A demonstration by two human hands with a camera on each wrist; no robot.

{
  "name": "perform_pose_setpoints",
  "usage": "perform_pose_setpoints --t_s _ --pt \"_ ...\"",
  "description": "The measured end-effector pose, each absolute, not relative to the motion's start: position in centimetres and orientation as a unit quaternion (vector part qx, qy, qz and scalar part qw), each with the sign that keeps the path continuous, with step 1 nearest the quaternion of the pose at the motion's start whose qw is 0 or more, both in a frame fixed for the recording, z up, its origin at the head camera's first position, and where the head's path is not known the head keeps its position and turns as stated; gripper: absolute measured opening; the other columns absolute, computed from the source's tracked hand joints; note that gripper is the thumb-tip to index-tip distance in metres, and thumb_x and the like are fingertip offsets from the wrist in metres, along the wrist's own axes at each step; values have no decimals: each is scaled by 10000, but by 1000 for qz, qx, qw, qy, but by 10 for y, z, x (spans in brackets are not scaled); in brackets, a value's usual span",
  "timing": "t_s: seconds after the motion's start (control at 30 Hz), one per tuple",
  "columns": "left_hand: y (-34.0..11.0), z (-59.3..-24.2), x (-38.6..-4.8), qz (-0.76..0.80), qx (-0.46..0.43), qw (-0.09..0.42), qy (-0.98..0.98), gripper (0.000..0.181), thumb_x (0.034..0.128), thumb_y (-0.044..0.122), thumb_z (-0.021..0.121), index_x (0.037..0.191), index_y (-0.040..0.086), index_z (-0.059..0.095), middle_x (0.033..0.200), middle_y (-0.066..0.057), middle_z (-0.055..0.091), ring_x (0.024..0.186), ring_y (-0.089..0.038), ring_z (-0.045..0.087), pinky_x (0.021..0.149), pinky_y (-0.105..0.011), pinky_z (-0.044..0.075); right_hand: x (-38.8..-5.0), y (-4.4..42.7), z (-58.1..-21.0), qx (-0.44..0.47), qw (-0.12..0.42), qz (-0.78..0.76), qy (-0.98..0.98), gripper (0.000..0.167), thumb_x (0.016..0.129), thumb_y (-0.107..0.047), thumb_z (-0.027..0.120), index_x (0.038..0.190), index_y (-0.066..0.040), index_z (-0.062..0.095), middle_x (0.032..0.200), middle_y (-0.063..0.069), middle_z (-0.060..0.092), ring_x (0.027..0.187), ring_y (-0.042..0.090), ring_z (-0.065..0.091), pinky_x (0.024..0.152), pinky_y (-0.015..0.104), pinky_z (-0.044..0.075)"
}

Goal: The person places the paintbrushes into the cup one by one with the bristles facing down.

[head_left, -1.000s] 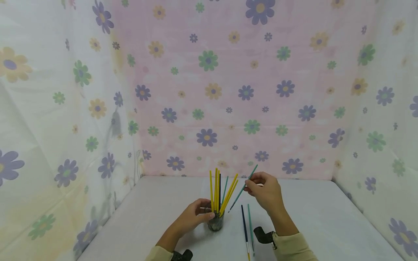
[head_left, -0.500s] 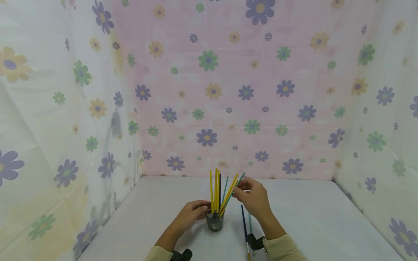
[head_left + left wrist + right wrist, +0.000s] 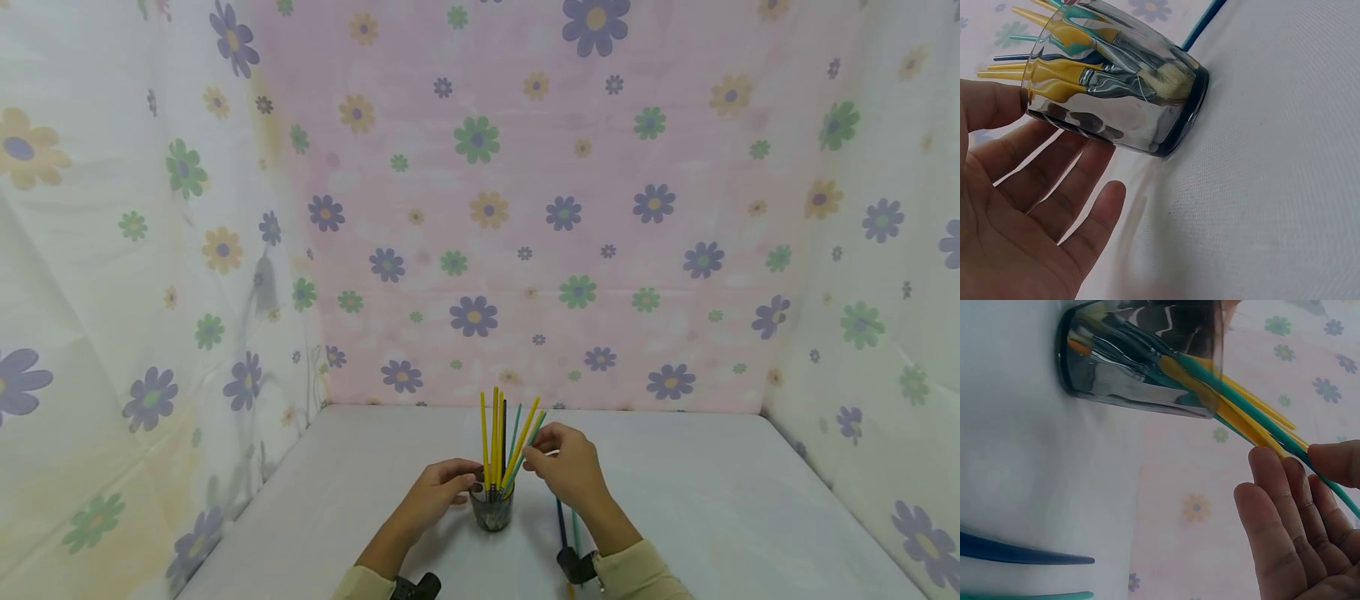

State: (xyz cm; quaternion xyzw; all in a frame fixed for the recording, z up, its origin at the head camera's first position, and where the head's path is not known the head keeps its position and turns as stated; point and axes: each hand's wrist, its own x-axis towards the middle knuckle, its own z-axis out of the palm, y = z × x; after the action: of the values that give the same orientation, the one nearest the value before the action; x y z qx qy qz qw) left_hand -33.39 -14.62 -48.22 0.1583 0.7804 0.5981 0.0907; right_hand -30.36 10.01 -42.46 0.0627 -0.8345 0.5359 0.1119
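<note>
A clear glass cup [image 3: 492, 510] stands upright, holding several paintbrushes [image 3: 495, 433], bristles down, with yellow, dark and teal handles. My left hand [image 3: 438, 500] is at its left side. In the left wrist view the left thumb [image 3: 994, 106] touches the rim and the fairly straight fingers rest along the cup's side. My right hand [image 3: 572, 468] pinches a teal paintbrush [image 3: 1254, 403] by its upper handle. That brush leans inside the cup, close against a yellow one.
A dark blue paintbrush [image 3: 1022, 550] and another teal paintbrush [image 3: 1029, 595] lie on the white table [image 3: 712, 500] right of the cup, partly hidden by the right wrist camera [image 3: 576, 567]. Flower-patterned curtains [image 3: 480, 250] enclose the table.
My right hand has moved left and down, bringing the teal paintbrush from beside the cup into it. The left thumb has drawn back from the cup's front to its rim.
</note>
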Motion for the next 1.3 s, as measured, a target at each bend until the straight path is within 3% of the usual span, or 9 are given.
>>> perform_pose_setpoints --t_s 0.23,0.53,0.73,0.97,1.3 --pt "-146 -484 -335 595 159 94 782 378 1065 272 575 1354 40 649 1380 -142 663 1248 -273 648 972 -427 578 -306 98 -432 74 106 525 -841 100 942 -163 739 959 -84 681 858 0 744 739 153 738 640 311 598" --pt "-145 -484 -334 590 166 89 785 408 1069 262 557 1364 -10 636 1392 -196 649 1241 -297 647 961 -440 585 -307 99 -433 79 103 525 -841 108 941 -167 746 956 -80 685 847 11 751 773 250 760 632 318 595" --pt "-146 -483 -333 592 176 91 781 412 1077 260 549 1371 -18 628 1383 -202 652 1230 -293 650 964 -464 580 -306 102 -430 77 107 517 -846 114 940 -183 748 967 -83 703 861 32 760 744 186 751 636 311 601" --pt "-146 -484 -333 584 176 93 787 413 1077 279 542 1377 10 634 1376 -180 661 1208 -257 659 966 -456 580 -303 107 -425 75 110 524 -841 142 945 -205 754 1006 -81 721 881 10 763 779 212 764 657 303 614" --pt "-146 -485 -333 582 182 101 786 441 1079 293 533 1395 -4 614 1386 -194 650 1229 -285 647 983 -475 570 -305 117 -417 38 110 574 -810 353 982 -361 714 1155 -54 716 974 85 751 811 189 772 741 371 643"
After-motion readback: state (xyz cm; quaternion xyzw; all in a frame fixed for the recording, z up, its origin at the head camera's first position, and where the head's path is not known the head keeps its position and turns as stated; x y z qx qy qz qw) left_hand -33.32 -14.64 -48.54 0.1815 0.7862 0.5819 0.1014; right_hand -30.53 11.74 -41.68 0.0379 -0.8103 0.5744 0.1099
